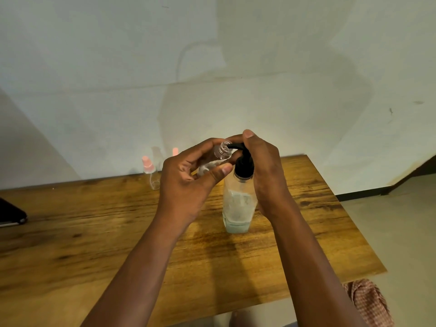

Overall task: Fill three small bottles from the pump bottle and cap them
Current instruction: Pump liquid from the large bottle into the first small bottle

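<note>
far capped bottles point(151, 169) blurred, half-hidden

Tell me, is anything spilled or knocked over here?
Nothing looks spilled. The pump bottle stands upright on the table, and the left hand holds the small bottle tilted at the nozzle on purpose.

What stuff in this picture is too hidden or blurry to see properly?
Head view only:
- Small bottle: the left hand hides its body, so its fill is unknown.
- Pump bottle: the right hand hides its right side.
- Capped bottles behind: blurred.
- Dark object: cut by the left edge.
</note>
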